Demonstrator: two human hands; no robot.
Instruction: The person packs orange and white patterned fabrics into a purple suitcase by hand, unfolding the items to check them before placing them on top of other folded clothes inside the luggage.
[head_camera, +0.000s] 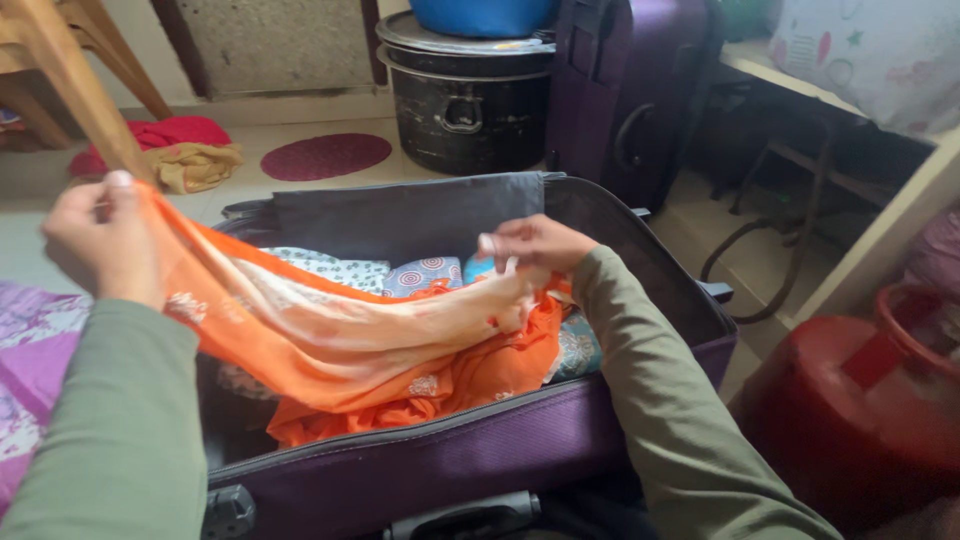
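An orange scarf (330, 340) with pale printed patches is stretched between both hands over the open purple suitcase (480, 455). The left hand (95, 240) is closed on one end of the scarf, raised above the suitcase's left edge; the right hand (535, 245) pinches the other end above the middle of the suitcase, fingers curled around the cloth. The slack of the scarf sags between them and piles up in folds against the suitcase's front wall.

Under the scarf, inside the suitcase, lie folded patterned clothes (400, 272) in white and blue, mostly covered. Behind the suitcase stands a black metal pot (470, 110) with a lid, and a second purple suitcase (625, 80) stands upright beside it. A red gas cylinder (870, 410) to the suitcase's right is blurred and cut off by the frame.
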